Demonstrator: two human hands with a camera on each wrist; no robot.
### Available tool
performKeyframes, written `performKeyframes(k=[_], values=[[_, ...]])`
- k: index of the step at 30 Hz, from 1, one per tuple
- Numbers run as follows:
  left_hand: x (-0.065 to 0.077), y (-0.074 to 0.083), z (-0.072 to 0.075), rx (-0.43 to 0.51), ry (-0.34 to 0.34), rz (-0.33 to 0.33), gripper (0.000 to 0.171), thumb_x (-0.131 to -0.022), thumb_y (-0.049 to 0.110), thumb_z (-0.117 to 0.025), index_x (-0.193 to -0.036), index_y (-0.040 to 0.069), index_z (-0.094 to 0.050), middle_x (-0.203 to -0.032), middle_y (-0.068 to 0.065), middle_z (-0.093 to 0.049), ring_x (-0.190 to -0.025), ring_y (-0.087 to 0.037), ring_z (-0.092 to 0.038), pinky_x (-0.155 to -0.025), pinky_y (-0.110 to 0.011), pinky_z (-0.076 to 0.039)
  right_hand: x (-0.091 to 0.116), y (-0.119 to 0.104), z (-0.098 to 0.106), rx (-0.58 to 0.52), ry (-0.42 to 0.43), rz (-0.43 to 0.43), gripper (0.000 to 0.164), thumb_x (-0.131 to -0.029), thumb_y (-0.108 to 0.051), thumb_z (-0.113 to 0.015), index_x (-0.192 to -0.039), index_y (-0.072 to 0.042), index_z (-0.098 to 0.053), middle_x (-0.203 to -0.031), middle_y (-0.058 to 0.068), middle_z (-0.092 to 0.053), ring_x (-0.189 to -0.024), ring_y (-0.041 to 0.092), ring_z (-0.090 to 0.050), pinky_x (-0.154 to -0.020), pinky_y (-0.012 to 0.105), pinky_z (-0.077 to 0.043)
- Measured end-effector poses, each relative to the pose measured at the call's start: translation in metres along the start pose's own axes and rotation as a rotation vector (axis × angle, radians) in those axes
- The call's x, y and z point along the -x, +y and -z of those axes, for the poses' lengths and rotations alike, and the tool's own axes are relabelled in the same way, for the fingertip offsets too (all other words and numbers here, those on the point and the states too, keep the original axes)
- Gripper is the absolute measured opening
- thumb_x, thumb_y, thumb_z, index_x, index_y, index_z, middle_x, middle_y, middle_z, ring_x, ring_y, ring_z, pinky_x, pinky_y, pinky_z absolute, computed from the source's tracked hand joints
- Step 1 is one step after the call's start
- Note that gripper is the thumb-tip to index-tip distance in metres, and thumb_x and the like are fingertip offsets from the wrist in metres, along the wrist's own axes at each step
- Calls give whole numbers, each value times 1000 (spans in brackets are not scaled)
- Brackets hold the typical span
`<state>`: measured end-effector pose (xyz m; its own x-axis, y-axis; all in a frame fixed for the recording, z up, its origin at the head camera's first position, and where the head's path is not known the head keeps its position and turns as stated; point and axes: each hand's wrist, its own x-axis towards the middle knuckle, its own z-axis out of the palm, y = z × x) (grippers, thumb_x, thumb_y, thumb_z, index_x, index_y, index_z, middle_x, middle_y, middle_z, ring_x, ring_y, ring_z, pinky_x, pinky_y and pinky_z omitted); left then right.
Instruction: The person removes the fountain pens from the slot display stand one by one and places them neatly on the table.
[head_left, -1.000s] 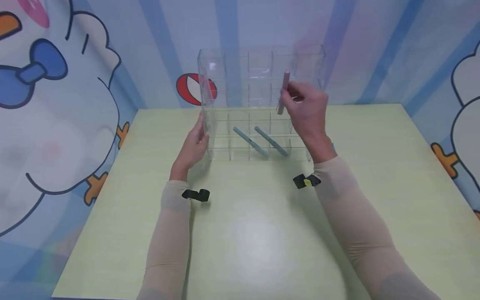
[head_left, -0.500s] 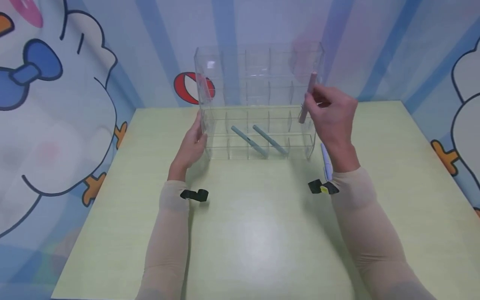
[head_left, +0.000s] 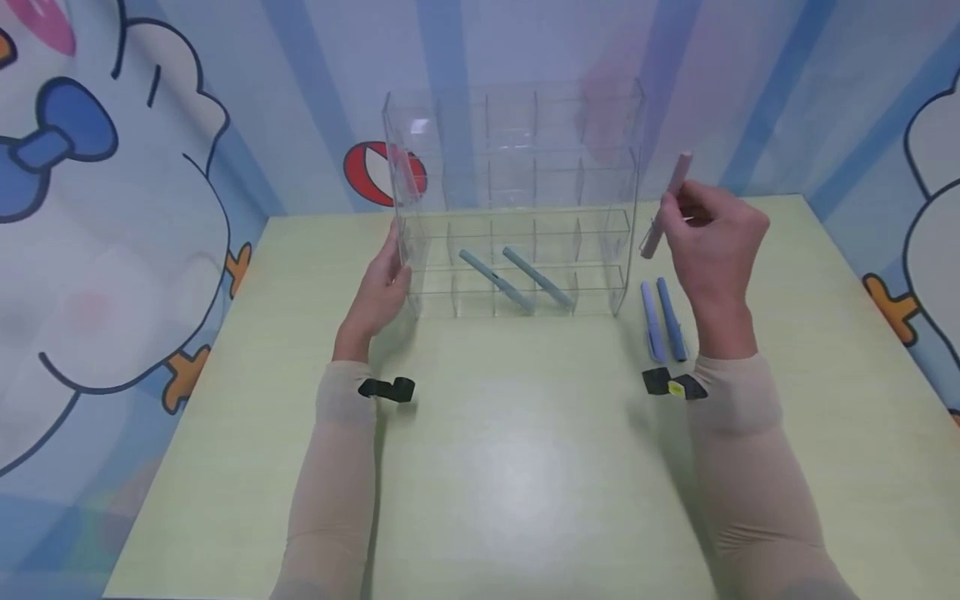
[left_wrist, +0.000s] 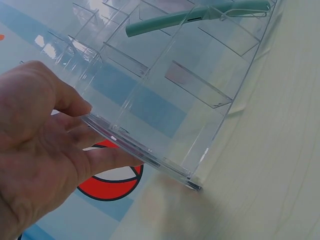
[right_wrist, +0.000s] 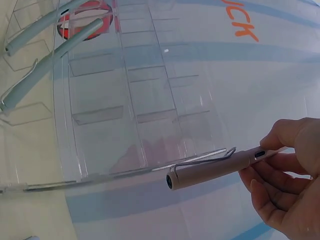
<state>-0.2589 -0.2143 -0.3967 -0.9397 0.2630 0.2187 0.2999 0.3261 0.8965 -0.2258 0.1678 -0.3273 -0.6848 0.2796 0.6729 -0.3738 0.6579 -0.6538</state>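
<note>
A clear, tiered organizer (head_left: 513, 221) with many small compartments stands at the back of the table. My left hand (head_left: 375, 296) grips its left side panel, thumb on one face and fingers behind, as the left wrist view shows. In my right hand (head_left: 716, 237) a pink pen (head_left: 667, 204) with a wire clip is pinched, held in the air just right of the organizer. Two green pens (head_left: 495, 281) lean diagonally in the organizer's lower front tiers. On the table below my right hand lie a lavender pen (head_left: 652, 322) and a blue pen (head_left: 671, 320), side by side.
The pale table (head_left: 487, 467) meets a wall (head_left: 300, 100) printed with cartoon figures and blue stripes right behind the organizer. The organizer's right side panel (head_left: 630, 200) rises between its compartments and the pink pen.
My right hand has carried the pink pen rightward, from in front of the organizer to beyond its right side, uncovering the lavender and blue pens. My left hand keeps its grip.
</note>
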Motion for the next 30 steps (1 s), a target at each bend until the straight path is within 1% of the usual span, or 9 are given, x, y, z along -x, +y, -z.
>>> performKeyframes(k=[6, 11, 18, 21, 24, 25, 27, 30], values=[[0, 3, 0, -8, 5, 4, 74, -101, -6, -38, -162, 17, -3, -168, -4, -7, -151, -25, -13, -119, -44, -20, -1, 14, 9, 85, 5, -10, 25, -95, -15, -60, -107, -2, -78, -90, 14, -76, -69, -26, -46, -72, 6, -45], [1, 3, 0, -14, 0, 19, 74, -102, -6, -38, -162, 17, -3, -168, -4, -7, -151, -25, -14, -119, -43, -21, 0, 21, 10, 108, -11, -35, 25, -95, -15, -60, -106, -1, -78, -89, 15, -75, -67, -24, -46, -69, 6, -42], [1, 4, 0, -14, 3, -10, 73, -101, -6, -39, -162, 14, -3, -168, -8, -8, -151, -28, -15, -119, -47, -21, 1, 27, 8, 130, -34, -81, 27, -95, -16, -60, -109, -1, -77, -92, 15, -75, -69, -21, -46, -71, 8, -47], [0, 3, -1, -15, -1, -5, 74, -102, -6, -39, -162, 15, -3, -168, -7, -8, -151, -27, -15, -119, -46, -22, 0, 29, 11, 164, -40, -108, 28, -96, -18, -60, -112, -3, -77, -94, 14, -75, -71, -10, -56, -72, 10, -48], [0, 3, -1, -14, 0, 1, 74, -101, -6, -39, -162, 16, -3, -168, -6, -8, -151, -26, -15, -119, -46, -22, -1, 34, 15, 194, -72, -170, 31, -96, -21, -59, -117, -6, -75, -97, 15, -75, -79, 10, -67, -75, 13, -49], [0, 3, -1, -12, 0, 1, 74, -101, -7, -39, -162, 16, -3, -168, -6, -8, -151, -26, -15, -119, -46, -22, -2, 36, 16, 204, -91, -196, 32, -97, -22, -58, -119, -7, -75, -98, 15, -75, -82, 16, -68, -75, 14, -49], [0, 2, -1, -6, 2, -3, 75, -101, -9, -39, -162, 15, -3, -168, -7, -8, -151, -27, -15, -119, -46, -22, -3, 40, 19, 226, -135, -238, 33, -97, -24, -57, -123, -9, -73, -102, 17, -74, -89, 25, -69, -77, 17, -49], [0, 2, -1, 5, 1, -10, 76, -100, -10, -38, -162, 15, -3, -168, -8, -7, -151, -30, -15, -118, -47, -22, -6, 47, 24, 253, -202, -280, 36, -98, -25, -56, -126, -9, -71, -106, 19, -73, -93, 31, -70, -77, 20, -49]])
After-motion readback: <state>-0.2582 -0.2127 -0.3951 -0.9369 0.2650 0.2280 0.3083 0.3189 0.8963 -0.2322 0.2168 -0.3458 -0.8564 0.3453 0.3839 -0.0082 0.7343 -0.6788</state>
